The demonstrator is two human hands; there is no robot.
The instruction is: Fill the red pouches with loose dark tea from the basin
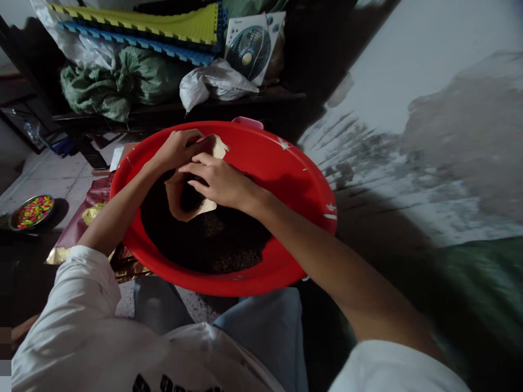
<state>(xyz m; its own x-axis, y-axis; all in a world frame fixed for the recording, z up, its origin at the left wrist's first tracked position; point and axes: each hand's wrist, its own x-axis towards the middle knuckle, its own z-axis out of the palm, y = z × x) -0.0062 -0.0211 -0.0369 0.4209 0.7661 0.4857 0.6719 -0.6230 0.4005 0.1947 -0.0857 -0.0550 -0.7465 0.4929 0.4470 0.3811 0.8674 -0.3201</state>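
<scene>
A wide red tub (294,158) stands before me, tilted in view, with dark, fine-grained loose stuff (237,258) spread over its bottom. In it rests a tan, curved, paper-like piece (180,204) with ragged edges, open at the top and dark inside. My left hand (182,148) grips its far upper side with curled fingers; the fingertips are partly hidden. Over the opening reaches my right hand (216,179), its fingers stretched and apart, touching or close to the piece. Which of the two I cannot tell.
Behind the tub, a dark shelf (278,98) carries green sacks (118,81), foam mats (163,24) and a fan box (253,49). To the left are a maroon-and-gold packet (87,209) and a metal bowl (35,212) of bright small pieces. A stained wall (429,120) rises on the right.
</scene>
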